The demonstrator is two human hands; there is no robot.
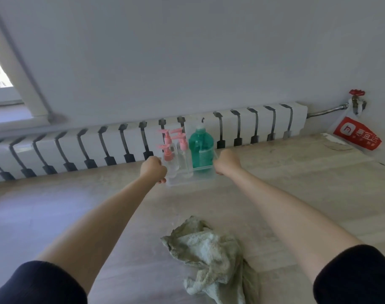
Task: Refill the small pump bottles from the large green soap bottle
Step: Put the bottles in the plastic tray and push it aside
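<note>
A clear plastic tray [190, 182] sits at the far side of the surface, close to the radiator. In it stand the large green soap bottle [201, 148] on the right and several small clear pump bottles [182, 150] with pink pumps on the left. My left hand [154, 168] grips the tray's left edge, fingers curled. My right hand [226, 161] grips the tray's right edge beside the green bottle. Both arms reach straight forward.
A crumpled pale green cloth [211, 253] lies on the pale wooden surface [307, 183] near me. A white radiator [121, 145] runs along the wall behind the tray. At far right hang a red-handled valve [357, 97] and a red-and-white bag [356, 137].
</note>
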